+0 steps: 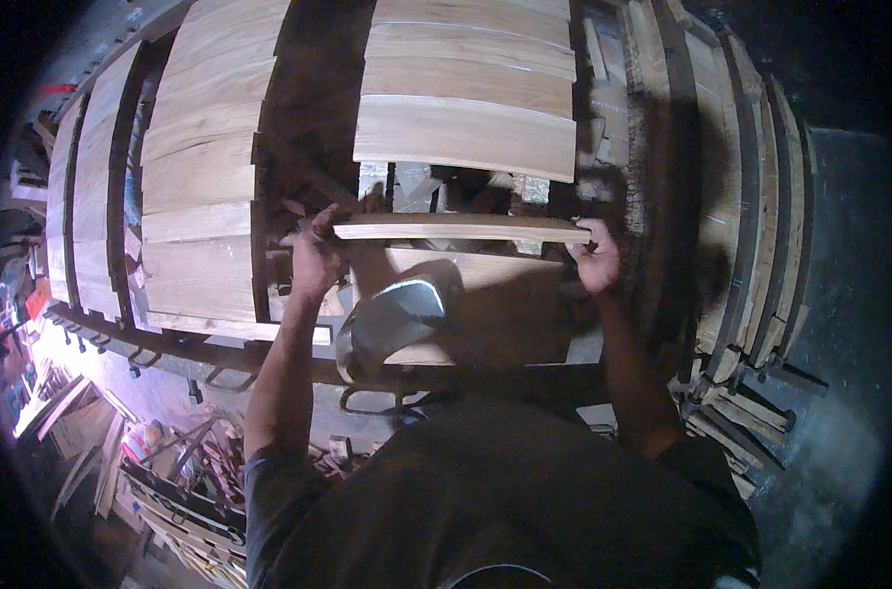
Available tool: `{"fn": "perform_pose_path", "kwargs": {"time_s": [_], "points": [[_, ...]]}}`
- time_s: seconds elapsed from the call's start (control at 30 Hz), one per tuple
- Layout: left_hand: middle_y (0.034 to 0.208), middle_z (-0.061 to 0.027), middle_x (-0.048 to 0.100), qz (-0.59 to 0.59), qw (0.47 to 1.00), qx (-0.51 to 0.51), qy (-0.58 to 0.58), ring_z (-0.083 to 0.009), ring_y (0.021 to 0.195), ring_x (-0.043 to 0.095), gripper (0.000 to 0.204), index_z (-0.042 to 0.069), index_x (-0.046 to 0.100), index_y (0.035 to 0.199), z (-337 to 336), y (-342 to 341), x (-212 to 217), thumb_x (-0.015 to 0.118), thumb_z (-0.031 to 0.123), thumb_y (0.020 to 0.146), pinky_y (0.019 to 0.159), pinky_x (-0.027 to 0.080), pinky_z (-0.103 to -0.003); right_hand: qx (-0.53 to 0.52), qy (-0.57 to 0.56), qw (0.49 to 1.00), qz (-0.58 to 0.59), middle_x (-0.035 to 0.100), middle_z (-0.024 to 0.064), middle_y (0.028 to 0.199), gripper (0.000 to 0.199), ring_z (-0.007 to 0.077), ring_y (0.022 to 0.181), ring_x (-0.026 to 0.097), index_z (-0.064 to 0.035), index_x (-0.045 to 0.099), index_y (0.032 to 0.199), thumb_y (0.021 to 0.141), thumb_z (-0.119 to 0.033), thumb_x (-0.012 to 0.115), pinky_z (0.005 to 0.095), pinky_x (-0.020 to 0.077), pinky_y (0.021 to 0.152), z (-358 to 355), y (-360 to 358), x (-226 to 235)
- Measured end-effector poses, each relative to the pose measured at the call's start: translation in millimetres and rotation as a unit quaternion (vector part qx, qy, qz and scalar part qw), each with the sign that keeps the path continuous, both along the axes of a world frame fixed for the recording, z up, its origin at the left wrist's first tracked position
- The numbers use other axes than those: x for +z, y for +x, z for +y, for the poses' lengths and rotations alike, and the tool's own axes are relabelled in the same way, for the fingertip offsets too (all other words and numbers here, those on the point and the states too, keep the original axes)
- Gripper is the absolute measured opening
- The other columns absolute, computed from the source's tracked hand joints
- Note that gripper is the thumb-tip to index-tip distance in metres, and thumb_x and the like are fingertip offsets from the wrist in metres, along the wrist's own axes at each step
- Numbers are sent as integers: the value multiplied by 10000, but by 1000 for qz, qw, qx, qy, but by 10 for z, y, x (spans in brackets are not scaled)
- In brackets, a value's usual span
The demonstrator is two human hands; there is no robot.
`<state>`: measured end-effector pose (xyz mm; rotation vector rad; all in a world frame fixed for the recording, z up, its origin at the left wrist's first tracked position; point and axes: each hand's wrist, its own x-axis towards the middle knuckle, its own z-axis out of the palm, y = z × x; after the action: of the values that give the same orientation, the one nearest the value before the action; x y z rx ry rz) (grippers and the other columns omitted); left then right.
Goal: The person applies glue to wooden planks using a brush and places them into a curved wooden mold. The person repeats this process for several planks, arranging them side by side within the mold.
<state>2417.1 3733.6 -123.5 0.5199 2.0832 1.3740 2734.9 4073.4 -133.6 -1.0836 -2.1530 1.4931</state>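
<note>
From my remote seat I saw both hands gripping one pale wooden board (pixel 462 229), held level across the middle of the view, just below a broad stack of similar planks (pixel 465 98) at twelve o'clock. The left hand (pixel 315 257) was curled around the board's nine o'clock end, fingers wrapped over the edge; the right hand (pixel 597 257) was closed on the three o'clock end in the same way. I judged the board stiff and moderately heavy, a sawn hardwood piece that would not flex, with dry, rough faces unlikely to slip but edges that could splinter; holding it at both ends, as seen, looked the steadiest grip. Under it, toward six o'clock, lay another wide plank (pixel 485 314) and a curved grey metal part (pixel 392 319) whose kind I could not tell. More planks on a rack (pixel 195 177) stood at ten o'clock, and scrap wood (pixel 122 442) littered the floor at eight o'clock.
</note>
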Motion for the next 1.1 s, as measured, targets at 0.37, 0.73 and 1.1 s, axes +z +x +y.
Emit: {"fn": "perform_pose_path", "kwargs": {"time_s": [0.37,0.73,1.1], "points": [[1424,-163,549,-57,992,83,72,-247,1312,514,721,-20,399,1494,-752,557,716,735,219,902,1103,408,-386,128,244,941,-196,670,208,1128,442,386,1104,618,-58,656,1144,733,88,588,427,490,967,67,-158,379],[1578,-155,363,-17,998,-29,60,-271,1456,339,1211,11,178,1573,-1046,1501,920,914,58,611,1209,250,-372,167,370,899,-168,614,181,1247,563,406,1207,512,-57,591,1263,714,64,576,444,411,1057,-314,-426,645],[1381,-161,546,21,998,17,64,-289,1268,546,960,27,315,1495,-971,1474,337,820,27,678,1094,420,-350,410,218,842,-274,694,240,938,322,457,910,665,-30,571,1096,819,-136,700,543,532,815,-1721,-596,865]]}}
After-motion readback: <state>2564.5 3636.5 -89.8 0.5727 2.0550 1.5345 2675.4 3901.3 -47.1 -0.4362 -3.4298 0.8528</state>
